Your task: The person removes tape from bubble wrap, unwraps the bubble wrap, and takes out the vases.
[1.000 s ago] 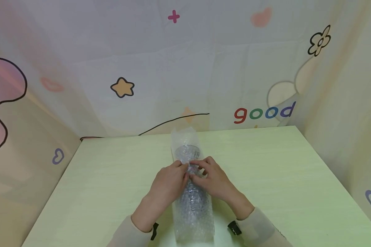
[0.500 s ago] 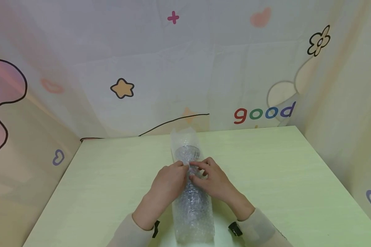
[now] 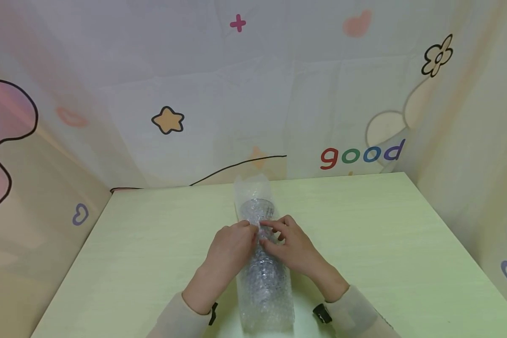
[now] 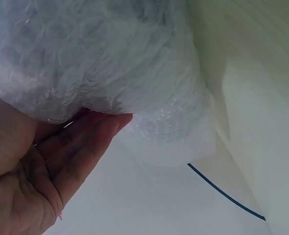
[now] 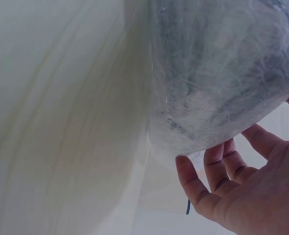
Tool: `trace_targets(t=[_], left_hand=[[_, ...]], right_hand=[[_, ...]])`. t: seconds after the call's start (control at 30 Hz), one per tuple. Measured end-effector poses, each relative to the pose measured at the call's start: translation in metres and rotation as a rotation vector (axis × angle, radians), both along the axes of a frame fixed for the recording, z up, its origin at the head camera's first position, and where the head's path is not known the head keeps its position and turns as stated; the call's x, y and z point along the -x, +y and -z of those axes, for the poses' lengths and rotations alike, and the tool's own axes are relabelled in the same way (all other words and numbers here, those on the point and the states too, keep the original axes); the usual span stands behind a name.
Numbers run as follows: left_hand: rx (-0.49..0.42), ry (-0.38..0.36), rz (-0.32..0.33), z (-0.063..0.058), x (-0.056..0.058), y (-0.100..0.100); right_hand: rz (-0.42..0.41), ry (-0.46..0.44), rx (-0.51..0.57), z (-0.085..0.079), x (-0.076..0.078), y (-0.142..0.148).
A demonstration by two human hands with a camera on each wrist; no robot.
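A long, rounded object wrapped in clear bubble wrap lies on the table, its wrap reaching past both ends. What is inside looks greyish and blurred through the bubbles. My left hand is on its upper side, thumb and fingertips together at the wrap, seeming to pinch it. From the right, my right hand touches the same spot with its index finger and thumb, which stand apart, the other fingers loosely bent. In the wrist views, left fingers and right fingers meet the bubble-wrapped surface; the exact contact is partly hidden.
The pale green table spreads to both sides of the wrapped object. A printed curtain with a star and the word "good" hangs behind, and curtains flank the table. A black strap piece sits at the right cuff.
Almost nothing differs. Both hands stay at the same spot on the bubble wrap, with only tiny shifts of the left fingers and of the head view.
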State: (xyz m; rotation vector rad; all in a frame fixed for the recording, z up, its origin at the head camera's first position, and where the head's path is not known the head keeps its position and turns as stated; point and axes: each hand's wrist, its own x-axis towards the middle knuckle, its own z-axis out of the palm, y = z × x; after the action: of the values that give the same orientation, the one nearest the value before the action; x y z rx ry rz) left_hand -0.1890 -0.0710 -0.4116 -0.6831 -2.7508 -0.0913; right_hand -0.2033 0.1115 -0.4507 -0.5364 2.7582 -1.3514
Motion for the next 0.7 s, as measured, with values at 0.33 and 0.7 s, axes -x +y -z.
trace_targets(t=[0.33, 0.7], left_hand=[[-0.033, 0.043, 0.017, 0.0035, 0.0019, -0.0011], [-0.063, 0.088, 0.041, 0.0064, 0.0058, -0.0024]], right_hand=[[-0.002, -0.005, 0.004, 0.0003, 0.0004, 0.0002], [-0.004, -0.02, 0.011, 0.0015, 0.0013, 0.0008]])
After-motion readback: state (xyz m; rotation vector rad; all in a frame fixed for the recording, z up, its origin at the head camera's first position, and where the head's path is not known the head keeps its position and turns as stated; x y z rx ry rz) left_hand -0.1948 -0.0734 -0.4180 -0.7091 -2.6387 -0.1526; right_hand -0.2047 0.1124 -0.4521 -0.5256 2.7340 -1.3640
